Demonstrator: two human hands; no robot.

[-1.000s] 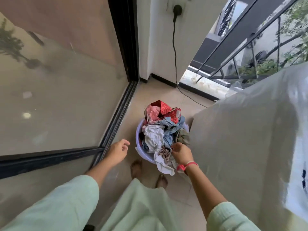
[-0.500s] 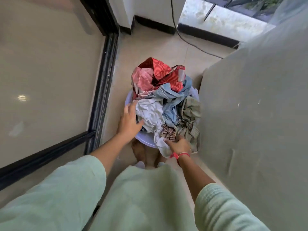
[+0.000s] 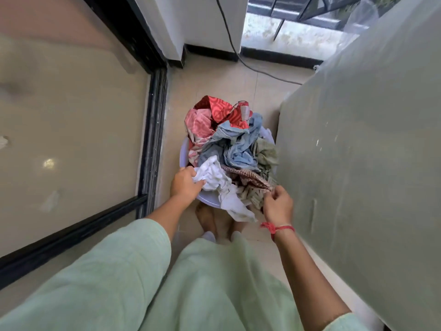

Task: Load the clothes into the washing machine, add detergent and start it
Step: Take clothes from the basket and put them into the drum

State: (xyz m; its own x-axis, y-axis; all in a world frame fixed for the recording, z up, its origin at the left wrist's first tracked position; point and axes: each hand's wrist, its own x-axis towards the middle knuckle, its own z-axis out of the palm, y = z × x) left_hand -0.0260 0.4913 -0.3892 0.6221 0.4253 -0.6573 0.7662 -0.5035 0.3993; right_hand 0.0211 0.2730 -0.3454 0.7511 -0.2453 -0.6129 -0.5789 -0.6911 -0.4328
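Clothes [image 3: 229,149]: lying heaped in a tub [image 3: 182,155] on the floor, just beside a covered washer [image 3: 358,139] and near a glass door [image 3: 71,115]; the heap is rising above the rim, with a red piece [image 3: 219,111] at the far side, a blue piece [image 3: 236,144] in the middle and an olive piece [image 3: 265,151] against the washer.

Left hand [image 3: 185,183]: curling its fingers round a white cloth [image 3: 214,177] at the heap's near edge.

Right hand [image 3: 278,205]: pinching the edge of a patterned cloth [image 3: 245,177], thumb and fingers closing together on the fabric; a red thread [image 3: 276,229] is circling the wrist.

Progress, as judged: loading is only beginning; the tub is looking full and no garment is showing in or on the washer; a pale cover is hiding the washer, so its lid and controls are not showing.

Remaining: uncovering and opening the washer, carrying every piece across, adding detergent (none in view), starting the cycle; a cable [image 3: 229,39] is trailing down the wall and across the floor behind the washer.
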